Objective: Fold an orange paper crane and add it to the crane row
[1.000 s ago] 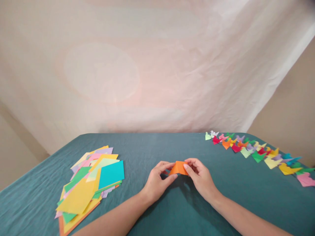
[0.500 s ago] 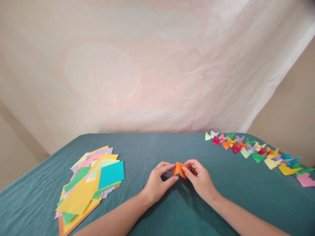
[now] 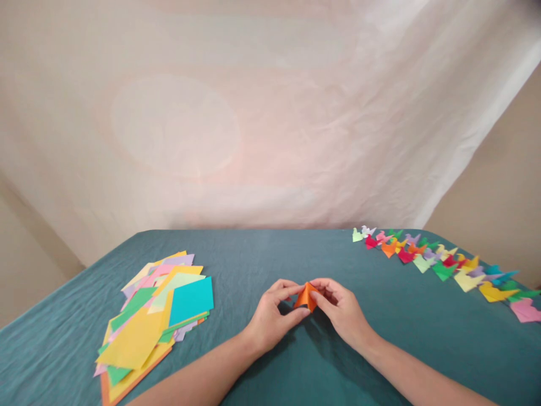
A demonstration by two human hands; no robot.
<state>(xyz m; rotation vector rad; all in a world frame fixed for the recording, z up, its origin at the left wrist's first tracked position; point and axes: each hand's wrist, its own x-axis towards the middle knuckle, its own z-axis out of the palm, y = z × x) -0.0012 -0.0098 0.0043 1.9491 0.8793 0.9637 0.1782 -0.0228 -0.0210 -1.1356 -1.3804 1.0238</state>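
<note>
A small folded piece of orange origami paper (image 3: 307,295) is held between my two hands, just above the dark green cloth. My left hand (image 3: 274,310) grips its left side, with the index finger at the upper edge and the thumb at the lower front. On the other side, the thumb of my right hand (image 3: 339,307) presses the front face while the fingers sit behind it. The paper stands in a peaked shape, with an opening toward the lower left. Its back is hidden by my fingers.
A loose pile of coloured paper sheets (image 3: 137,332) lies on the left, a blue sheet (image 3: 192,300) on top. Folded paper birds (image 3: 443,269) in several colours line the right side of the cloth-covered table (image 3: 262,254). A pale cloth (image 3: 270,124) hangs behind.
The orange paper has turned and its sides have drawn closer into a narrower peak. My left thumb has shifted slightly right, and my right fingers have come in closer over the top.
</note>
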